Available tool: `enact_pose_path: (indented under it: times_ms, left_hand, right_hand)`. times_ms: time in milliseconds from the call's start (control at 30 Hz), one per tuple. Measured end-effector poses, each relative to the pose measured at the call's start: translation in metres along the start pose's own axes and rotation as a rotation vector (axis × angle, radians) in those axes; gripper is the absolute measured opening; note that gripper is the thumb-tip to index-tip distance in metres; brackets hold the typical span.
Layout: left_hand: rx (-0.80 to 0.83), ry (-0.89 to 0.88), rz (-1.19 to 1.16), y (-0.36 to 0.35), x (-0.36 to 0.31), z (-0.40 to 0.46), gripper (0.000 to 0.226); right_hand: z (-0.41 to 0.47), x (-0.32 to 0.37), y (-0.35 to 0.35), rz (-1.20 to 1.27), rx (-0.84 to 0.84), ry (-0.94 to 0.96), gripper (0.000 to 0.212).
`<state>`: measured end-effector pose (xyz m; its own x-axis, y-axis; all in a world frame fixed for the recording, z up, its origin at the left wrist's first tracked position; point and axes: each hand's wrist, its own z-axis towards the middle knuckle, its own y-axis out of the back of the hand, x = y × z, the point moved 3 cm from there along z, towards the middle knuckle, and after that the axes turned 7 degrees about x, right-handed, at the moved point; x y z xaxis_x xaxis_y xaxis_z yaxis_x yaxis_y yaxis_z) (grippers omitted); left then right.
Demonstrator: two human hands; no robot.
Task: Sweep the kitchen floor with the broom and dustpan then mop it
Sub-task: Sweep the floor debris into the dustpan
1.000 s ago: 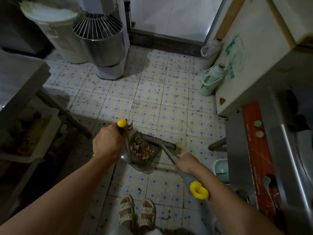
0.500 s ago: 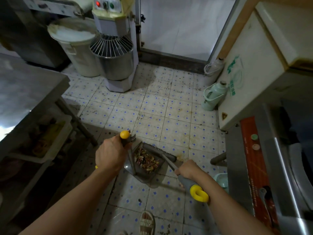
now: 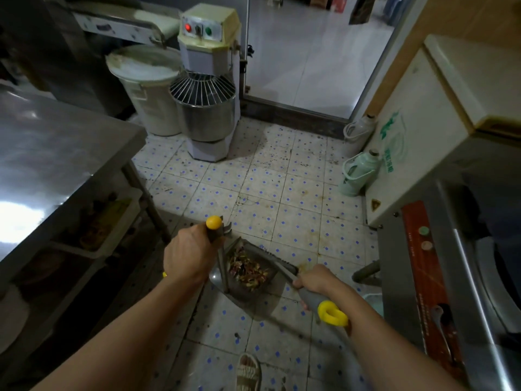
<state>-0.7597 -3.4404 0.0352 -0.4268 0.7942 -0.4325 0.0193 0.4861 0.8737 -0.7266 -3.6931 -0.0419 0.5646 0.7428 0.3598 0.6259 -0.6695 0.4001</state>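
Note:
My left hand (image 3: 189, 256) grips the yellow-tipped handle (image 3: 213, 222) of the grey dustpan (image 3: 239, 289), which hangs above the tiled floor (image 3: 282, 198) with a pile of brownish scraps (image 3: 246, 268) in its tray. My right hand (image 3: 317, 280) grips the grey broom handle (image 3: 313, 299) just above its yellow loop end (image 3: 332, 313). The dark broom head (image 3: 277, 262) lies along the pan's right edge.
A steel table (image 3: 56, 153) with a lower shelf stands left. A dough mixer (image 3: 207, 88) and a lidded white bin (image 3: 149, 88) stand at the back, beside an open doorway (image 3: 315, 52). Two thermos jugs (image 3: 356, 173) and machines (image 3: 451, 249) line the right. One sandalled foot (image 3: 248, 372) shows below.
The view has tilted up, bringing the mixer top and doorway into sight; one foot has left the frame. Both hands keep their grip, with the loaded pan and broom held together.

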Motion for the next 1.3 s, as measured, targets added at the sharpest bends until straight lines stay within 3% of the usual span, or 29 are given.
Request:
enact_pose_path:
  times_ms: [133,367,633,733,833,900,967,1067,1300]
  left_hand:
    - [-0.010,0.011,-0.001,0.013,0.021,-0.026,0.032]
    - [-0.032,0.039,0.006,0.033,0.064,-0.081,0.031]
    - [-0.021,0.144,-0.014,0.040,0.109,-0.146,0.022]
    - [-0.034,0.188,-0.033,0.041,0.124,-0.166,0.017]
    - [-0.034,0.249,-0.062,0.041,0.133,-0.185,0.019]
    - [-0.036,0.293,-0.069,0.041,0.138,-0.196,0.017]
    - [-0.044,0.358,-0.092,0.041,0.145,-0.209,0.012]
    - [-0.088,0.439,-0.078,0.042,0.154,-0.229,0.010]
    - [-0.178,0.655,-0.137,0.041,0.182,-0.285,0.023]
  right_hand:
    - [-0.021,0.000,-0.018,-0.008,0.000,-0.002,0.047]
    - [-0.064,0.000,-0.062,-0.131,0.011,0.008,0.030]
    - [-0.087,-0.003,-0.111,-0.085,0.133,0.005,0.024]
    - [-0.098,0.003,-0.126,-0.204,0.181,0.038,0.015]
    - [-0.107,0.010,-0.140,-0.251,0.229,0.092,0.019]
    - [-0.111,0.013,-0.151,-0.254,0.269,0.103,0.002]
    - [-0.108,0.016,-0.164,-0.285,0.303,0.131,0.027]
    - [-0.109,0.022,-0.182,-0.432,0.351,0.163,0.041]
    - [-0.122,0.037,-0.238,-0.997,0.433,0.295,0.038]
